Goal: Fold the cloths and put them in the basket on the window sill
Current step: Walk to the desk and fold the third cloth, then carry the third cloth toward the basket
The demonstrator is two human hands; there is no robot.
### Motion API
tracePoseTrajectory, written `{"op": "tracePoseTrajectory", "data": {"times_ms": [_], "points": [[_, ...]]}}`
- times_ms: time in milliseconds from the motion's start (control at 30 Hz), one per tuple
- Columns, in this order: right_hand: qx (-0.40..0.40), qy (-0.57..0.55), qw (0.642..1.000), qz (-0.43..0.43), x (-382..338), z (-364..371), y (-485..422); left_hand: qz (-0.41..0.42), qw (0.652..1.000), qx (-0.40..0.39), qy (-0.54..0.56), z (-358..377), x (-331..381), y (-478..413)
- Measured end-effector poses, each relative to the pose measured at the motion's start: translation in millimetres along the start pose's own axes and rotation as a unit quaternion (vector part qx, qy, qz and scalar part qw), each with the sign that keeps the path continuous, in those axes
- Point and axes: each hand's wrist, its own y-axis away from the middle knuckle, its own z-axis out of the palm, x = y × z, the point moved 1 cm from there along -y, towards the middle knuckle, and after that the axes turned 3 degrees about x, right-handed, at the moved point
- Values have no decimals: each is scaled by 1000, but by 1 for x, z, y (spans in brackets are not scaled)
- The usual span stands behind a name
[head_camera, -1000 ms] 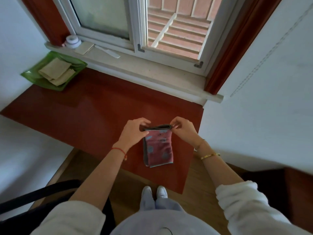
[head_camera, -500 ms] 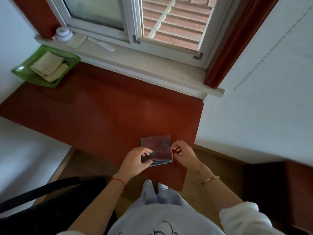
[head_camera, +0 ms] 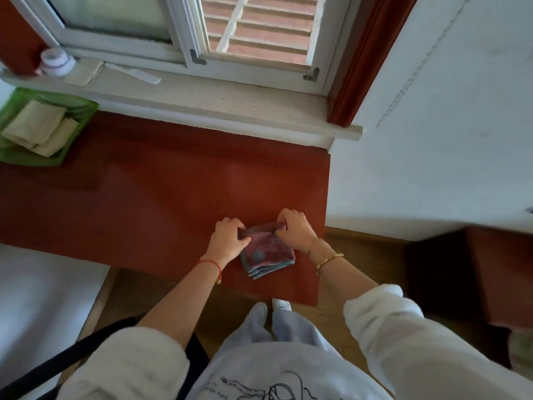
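A small red cloth (head_camera: 268, 254) with blue spots and grey-blue edging lies folded in several layers on the red table (head_camera: 150, 197), near its front right corner. My left hand (head_camera: 227, 236) grips the cloth's far left corner. At the far right corner my right hand (head_camera: 294, 229) pinches the folded edge, fingers curled. A green basket (head_camera: 83, 109) sits at the table's far left, just below the window sill (head_camera: 230, 102), with folded cream cloths (head_camera: 37, 127) inside it.
A white jar (head_camera: 56, 60), a flat pad (head_camera: 83, 72) and a white stick (head_camera: 135, 73) lie on the sill's left end. White walls close in on the right and left. A dark chair back (head_camera: 66, 359) is at lower left; a dark red cabinet (head_camera: 501, 269) stands at right.
The long cloth was folded in half toward me into a small square. Both hands then moved from its near corners up to its far edge.
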Motion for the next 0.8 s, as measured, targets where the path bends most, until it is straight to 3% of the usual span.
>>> {"op": "tracePoseTrajectory", "data": {"times_ms": [133,333,533,800], "points": [[23,-98,995,14,3,-10,38,30,998,-31,55,-9,-1,4],[182,-233,953,73,28,-26,121,186,975,-59,103,-30,48,32],[359,-321,868,119,62,-48,220,355,925,-82,109,-29,144,71],[568,-357,719,182,120,-31,417,533,814,-218,71,56,280,187]]}}
